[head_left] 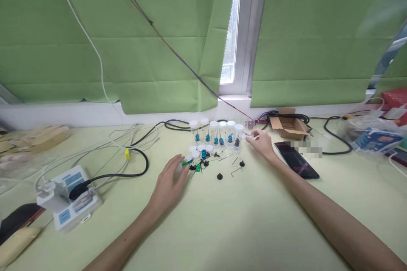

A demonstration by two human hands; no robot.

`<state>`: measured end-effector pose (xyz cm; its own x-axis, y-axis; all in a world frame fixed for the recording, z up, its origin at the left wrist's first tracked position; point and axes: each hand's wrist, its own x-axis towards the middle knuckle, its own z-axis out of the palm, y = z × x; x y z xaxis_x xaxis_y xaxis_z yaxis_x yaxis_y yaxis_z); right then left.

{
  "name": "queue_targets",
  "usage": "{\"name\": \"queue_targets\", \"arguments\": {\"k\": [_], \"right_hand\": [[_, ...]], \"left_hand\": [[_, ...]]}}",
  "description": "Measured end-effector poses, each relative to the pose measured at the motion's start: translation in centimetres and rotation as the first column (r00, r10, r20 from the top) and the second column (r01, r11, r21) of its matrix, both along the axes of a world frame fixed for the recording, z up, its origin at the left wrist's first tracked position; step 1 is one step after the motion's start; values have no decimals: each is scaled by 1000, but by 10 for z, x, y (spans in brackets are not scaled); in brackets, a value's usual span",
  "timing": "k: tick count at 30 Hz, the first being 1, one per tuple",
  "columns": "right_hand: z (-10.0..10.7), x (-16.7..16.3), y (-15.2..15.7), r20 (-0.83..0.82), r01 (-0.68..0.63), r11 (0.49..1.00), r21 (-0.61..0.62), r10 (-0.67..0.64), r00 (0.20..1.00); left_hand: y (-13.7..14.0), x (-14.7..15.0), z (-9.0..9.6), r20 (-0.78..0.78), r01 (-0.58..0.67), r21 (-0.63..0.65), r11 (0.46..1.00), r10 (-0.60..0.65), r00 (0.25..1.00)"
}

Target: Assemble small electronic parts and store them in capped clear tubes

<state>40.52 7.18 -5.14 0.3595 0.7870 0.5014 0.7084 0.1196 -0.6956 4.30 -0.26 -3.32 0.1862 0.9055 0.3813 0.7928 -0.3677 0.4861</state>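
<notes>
My left hand (pixel 170 175) curls at the left of the small parts, its thumb and fingers around what looks like a clear plastic tube (pixel 179 172) with green at its end. My right hand (pixel 261 143) has its fingertips pinched at a small white piece (pixel 246 134), partly hidden, beside the row of tubes. Several clear tubes with white caps (pixel 239 128) stand upright, holding blue or dark pieces on thin rods. In front lie loose white caps (pixel 195 155), a green piece (pixel 198 167), black knobs (pixel 219 176) and bent metal rods (pixel 235 172).
A phone (pixel 297 161) lies to the right, below an open cardboard box (pixel 289 126). A power strip (pixel 71 197) with plugs and cables sits at left. Black cable (pixel 173 123) runs behind the tubes. Plastic bags (pixel 372 133) crowd the right edge.
</notes>
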Motion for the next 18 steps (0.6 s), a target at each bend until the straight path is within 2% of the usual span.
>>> {"name": "queue_targets", "arguments": {"k": [2, 4, 7, 9, 11, 13, 18], "right_hand": [[11, 0, -3, -26, 83, 994, 71, -81, 996], [24, -2, -7, -53, 151, 979, 140, -145, 988], [46, -11, -17, -76, 198, 954, 227, -186, 980], [59, -23, -25, -108, 206, 913, 351, -180, 978], [68, -38, -35, -117, 172, 891, 421, -134, 984], [73, -55, -46, -123, 96, 890, 445, -46, 991], [71, -96, -70, -79, -197, 905, 378, 243, 967]], "left_hand": [[4, -4, -5, -48, 27, -120, 992, -33, 998], [6, -6, -9, -76, 55, -184, 981, -70, 995], [5, -7, -11, -89, 92, -215, 972, -113, 990], [3, -6, -11, -89, 108, -220, 969, -130, 988], [1, -5, -12, -88, 128, -217, 968, -150, 985], [-2, -3, -13, -76, 158, -204, 966, -176, 981], [-13, 5, -13, -17, 240, -173, 955, -247, 969]]}}
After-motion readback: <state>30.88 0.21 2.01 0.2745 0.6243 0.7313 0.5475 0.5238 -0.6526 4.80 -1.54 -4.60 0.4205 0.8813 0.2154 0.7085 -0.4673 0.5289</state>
